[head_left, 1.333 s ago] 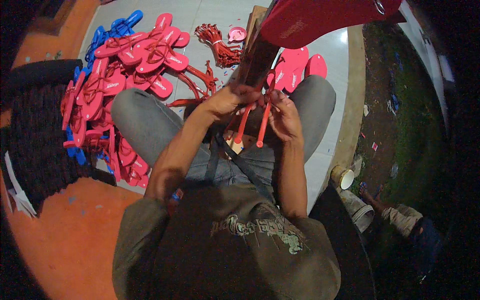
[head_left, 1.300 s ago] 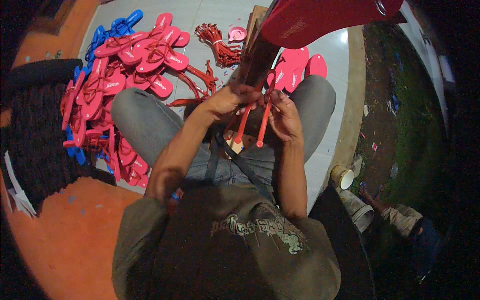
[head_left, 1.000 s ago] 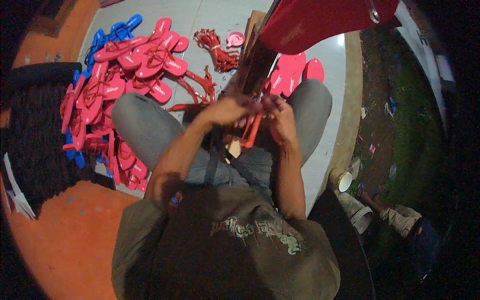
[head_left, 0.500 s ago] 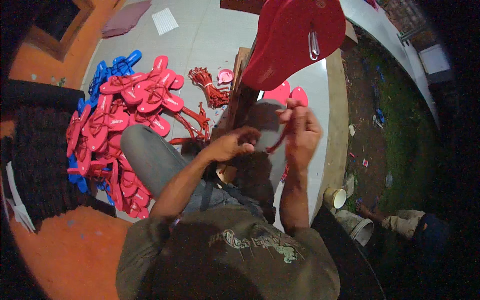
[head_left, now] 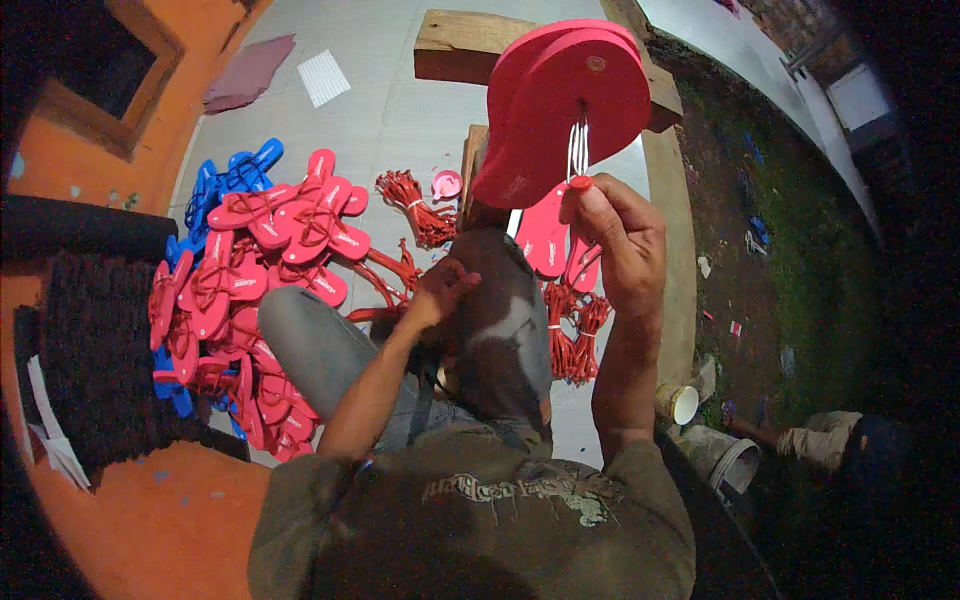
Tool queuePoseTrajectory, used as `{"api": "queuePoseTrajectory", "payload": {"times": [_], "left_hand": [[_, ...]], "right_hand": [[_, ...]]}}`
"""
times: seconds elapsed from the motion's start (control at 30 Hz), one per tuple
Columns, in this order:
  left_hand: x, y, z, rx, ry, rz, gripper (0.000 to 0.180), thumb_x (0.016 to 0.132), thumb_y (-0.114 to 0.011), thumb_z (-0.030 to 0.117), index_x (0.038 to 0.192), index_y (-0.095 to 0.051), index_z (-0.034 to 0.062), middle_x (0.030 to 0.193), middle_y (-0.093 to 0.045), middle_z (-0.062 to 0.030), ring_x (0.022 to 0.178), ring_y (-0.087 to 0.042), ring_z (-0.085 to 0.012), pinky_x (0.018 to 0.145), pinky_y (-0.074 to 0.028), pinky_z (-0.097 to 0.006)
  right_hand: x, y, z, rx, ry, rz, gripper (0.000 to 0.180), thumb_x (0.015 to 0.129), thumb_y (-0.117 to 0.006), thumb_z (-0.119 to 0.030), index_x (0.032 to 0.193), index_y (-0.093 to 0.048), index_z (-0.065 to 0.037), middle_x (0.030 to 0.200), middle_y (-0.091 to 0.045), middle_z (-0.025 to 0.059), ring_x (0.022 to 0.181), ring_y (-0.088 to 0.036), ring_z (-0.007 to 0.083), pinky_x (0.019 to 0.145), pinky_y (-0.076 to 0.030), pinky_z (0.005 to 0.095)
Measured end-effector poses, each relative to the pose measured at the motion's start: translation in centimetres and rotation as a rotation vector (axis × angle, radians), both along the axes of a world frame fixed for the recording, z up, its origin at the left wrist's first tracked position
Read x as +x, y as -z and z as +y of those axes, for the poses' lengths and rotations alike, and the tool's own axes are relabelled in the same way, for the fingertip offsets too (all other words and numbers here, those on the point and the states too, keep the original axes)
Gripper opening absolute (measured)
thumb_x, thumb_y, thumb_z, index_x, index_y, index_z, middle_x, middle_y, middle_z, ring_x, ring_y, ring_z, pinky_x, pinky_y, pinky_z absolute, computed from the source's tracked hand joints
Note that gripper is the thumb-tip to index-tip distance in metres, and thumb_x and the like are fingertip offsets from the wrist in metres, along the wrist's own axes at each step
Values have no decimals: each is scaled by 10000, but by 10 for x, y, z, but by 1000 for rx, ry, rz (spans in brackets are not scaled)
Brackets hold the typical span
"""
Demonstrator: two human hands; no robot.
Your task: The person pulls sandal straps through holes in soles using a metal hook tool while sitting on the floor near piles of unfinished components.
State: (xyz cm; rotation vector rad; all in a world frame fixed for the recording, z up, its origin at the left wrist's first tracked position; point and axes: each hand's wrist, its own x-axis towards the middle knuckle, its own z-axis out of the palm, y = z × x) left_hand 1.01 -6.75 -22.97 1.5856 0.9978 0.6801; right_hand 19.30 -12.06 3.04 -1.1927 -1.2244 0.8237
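Observation:
A pair of red flip-flop soles (head_left: pixel 575 85) is propped up on the wooden stand, underside toward me. Thin metal prongs (head_left: pixel 578 150) stick out through a hole in the front sole. My right hand (head_left: pixel 625 235) is closed in a pinch on a red flip-flop strap (head_left: pixel 580 183), its round end touching the prong tips. The rest of that strap is hidden behind the fingers. Over my lap, my left hand (head_left: pixel 443 292) is held with its fingers loosely bent and apart, nothing visible in it.
Finished red flip-flops (head_left: pixel 240 270) and blue ones (head_left: pixel 235 175) lie heaped at left. Bundles of red straps (head_left: pixel 415 208) and a pink dish (head_left: pixel 446 184) sit left of the wooden stand (head_left: pixel 455 45). More strap bundles (head_left: pixel 575 340) and red soles (head_left: pixel 545 235) lie at right, buckets (head_left: pixel 725 460) beyond.
My right hand has risen, bringing the strap's end up to the prongs. My left hand has drawn slightly back to the left. The soles and stand sit further left in view.

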Motion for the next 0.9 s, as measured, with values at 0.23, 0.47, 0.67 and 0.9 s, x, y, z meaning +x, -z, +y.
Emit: {"api": "queuePoseTrajectory", "payload": {"times": [0.23, 0.47, 0.67, 0.9], "left_hand": [[8, -11, 2, -62, -13, 25, 388, 736, -623, 396, 682, -492, 35, 696, -498, -72, 627, -464, -151, 596, -385, -283], [7, -1, 1, 16, -37, -11, 395, 734, -619, 420, 722, -528, 36, 641, -513, -67, 602, -484, -142, 567, -393, -285], [-5, -16, -7, -60, -65, 38, 368, 754, -609, 390, 758, -551, 26, 645, -534, -58, 597, -491, -115, 547, -390, -269], [22, -197, 23, 414, -308, -304, 245, 823, -547, 235, 826, -561, -9, 696, -574, -62, 651, -524, -124, 597, -422, -264]], "right_hand": [[27, -27, 14, -140, -142, -232, 222, 834, -525, -177, 845, -603, 30, 701, -584, 31, 671, -505, 70, 604, -396, 201], [49, -36, 25, 324, 492, -418, 306, 777, -613, -193, 1009, -545, -6, 947, -576, 93, 835, -560, 170, 748, -444, 295], [9, -28, 45, 195, 425, -280, 300, 740, -644, -156, 967, -551, 17, 878, -583, 107, 787, -573, 171, 693, -457, 280], [21, -24, 42, 169, 276, -78, 256, 749, -612, -95, 971, -556, 20, 851, -606, 85, 745, -582, 141, 684, -471, 256]]}}
